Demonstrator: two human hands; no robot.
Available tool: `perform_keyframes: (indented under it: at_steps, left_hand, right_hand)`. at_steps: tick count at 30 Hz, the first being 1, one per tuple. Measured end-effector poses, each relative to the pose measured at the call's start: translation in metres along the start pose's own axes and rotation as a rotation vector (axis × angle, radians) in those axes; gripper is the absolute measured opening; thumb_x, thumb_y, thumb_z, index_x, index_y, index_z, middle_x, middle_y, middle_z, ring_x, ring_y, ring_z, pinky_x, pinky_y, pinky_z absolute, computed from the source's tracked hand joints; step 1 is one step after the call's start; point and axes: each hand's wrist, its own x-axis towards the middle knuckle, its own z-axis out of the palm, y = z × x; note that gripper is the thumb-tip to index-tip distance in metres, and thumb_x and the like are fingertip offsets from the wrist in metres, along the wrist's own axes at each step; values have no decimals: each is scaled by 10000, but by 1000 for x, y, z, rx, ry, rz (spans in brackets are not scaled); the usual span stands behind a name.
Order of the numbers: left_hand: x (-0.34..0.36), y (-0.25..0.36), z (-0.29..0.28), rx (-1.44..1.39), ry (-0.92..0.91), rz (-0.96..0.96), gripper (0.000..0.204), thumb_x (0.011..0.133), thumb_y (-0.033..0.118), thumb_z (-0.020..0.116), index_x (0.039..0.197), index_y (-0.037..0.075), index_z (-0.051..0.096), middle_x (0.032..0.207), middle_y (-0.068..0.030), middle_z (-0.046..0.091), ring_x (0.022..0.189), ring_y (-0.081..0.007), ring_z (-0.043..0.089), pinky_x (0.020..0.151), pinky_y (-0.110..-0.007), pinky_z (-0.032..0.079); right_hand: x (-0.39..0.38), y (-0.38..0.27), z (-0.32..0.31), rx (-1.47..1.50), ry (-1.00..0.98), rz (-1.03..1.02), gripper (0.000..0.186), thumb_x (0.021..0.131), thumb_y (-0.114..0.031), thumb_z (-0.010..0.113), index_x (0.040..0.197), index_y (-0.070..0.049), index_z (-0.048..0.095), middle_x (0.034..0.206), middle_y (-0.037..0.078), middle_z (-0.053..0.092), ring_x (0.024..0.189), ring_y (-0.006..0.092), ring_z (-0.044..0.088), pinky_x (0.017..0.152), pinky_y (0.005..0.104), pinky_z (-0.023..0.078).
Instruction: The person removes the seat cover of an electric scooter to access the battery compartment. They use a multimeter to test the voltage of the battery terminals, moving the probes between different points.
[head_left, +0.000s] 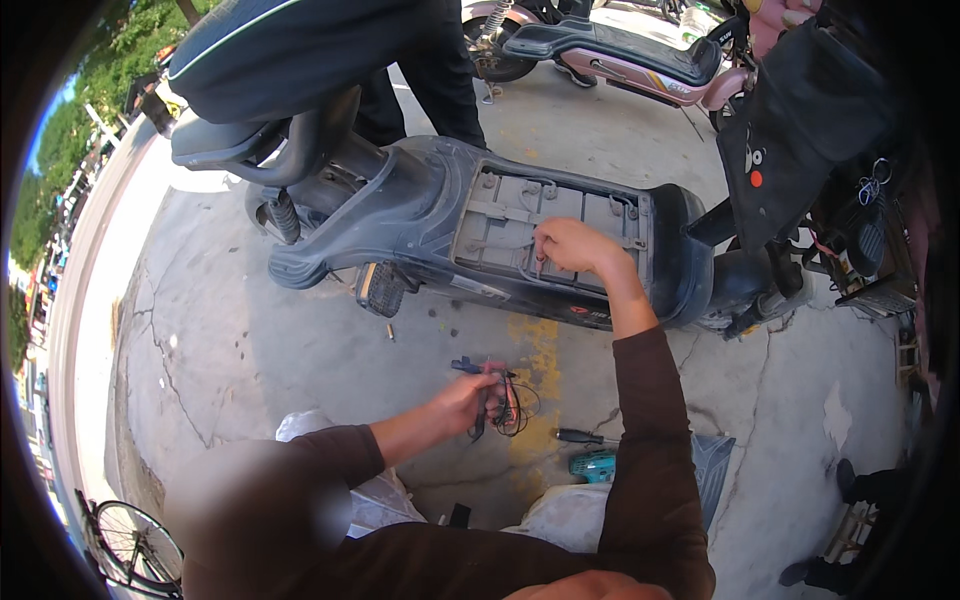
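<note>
1 batt bay (648, 250), 1 drill (592, 466)

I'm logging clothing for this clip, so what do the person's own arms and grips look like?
The left sleeve and right sleeve are both dark brown, plain as far as I can see, and end partway along the forearms. The left grip and right grip are bare, without gloves, and no watch or bracelet shows at either wrist.

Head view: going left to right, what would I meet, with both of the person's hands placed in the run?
Bicycle wheel → black ribbed pedal → left hand → right hand → black fabric with an orange dot.
</note>
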Motion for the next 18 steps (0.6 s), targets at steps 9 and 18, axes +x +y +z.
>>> perform_keyframes:
  at_steps: [9, 18]
  left_hand:
    - [-4, -1, 6, 3, -30, 15, 357, 949, 194, 561, 1291, 147, 469, 814, -16, 580, 661, -162, 499, 614, -352, 409]
    - [-12, 3, 3, 21, -43, 43, 430, 964, 225, 564, 1364, 147, 427, 830, -1, 593, 667, -150, 511, 612, -365, 431]
  right_hand:
    - [-11, 10, -12, 66, -2, 140, 199, 874, -133, 509, 953, -13, 646, 834, 179, 686, 688, 281, 671, 654, 399, 514]
    - [-18, 1, -34, -203, 346, 25, 161, 847, -82, 545, 974, -34, 630, 907, 160, 648, 914, 363, 614, 791, 421, 491]
